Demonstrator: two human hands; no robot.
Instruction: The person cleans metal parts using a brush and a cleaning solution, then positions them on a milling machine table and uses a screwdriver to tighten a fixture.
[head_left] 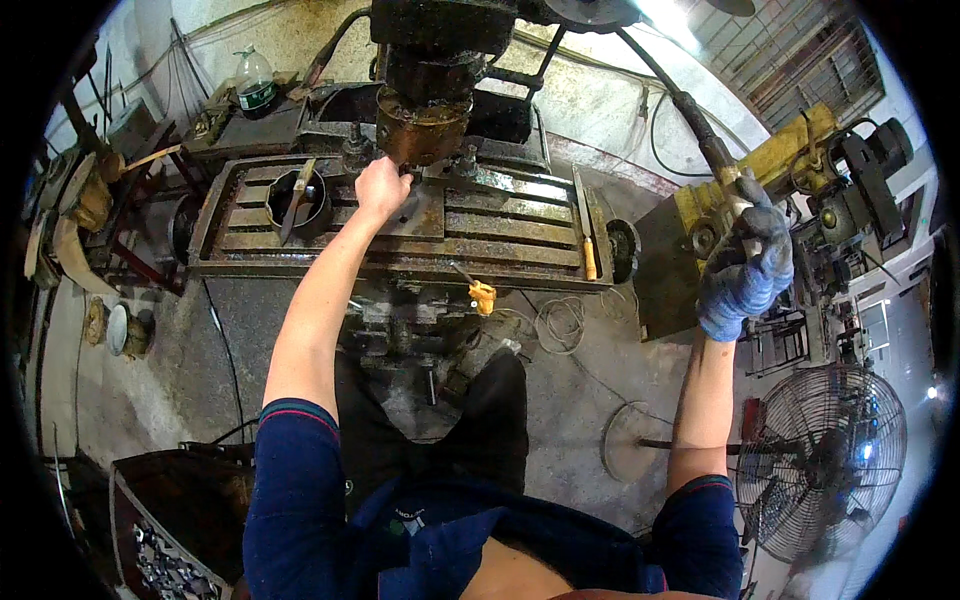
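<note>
Work at the spindle (425,125) seems underway; how much remains is unclear.
Left hand (381,190) curls at its lower edge, far centre, hold hidden; right hand (746,262) wraps the lever (713,152), right side.

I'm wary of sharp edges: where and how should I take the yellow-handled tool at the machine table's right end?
Probably best by its yellow handle, from the near side and above: the tool lies with its handle toward the wearer and its narrow shaft pointing away.
</note>
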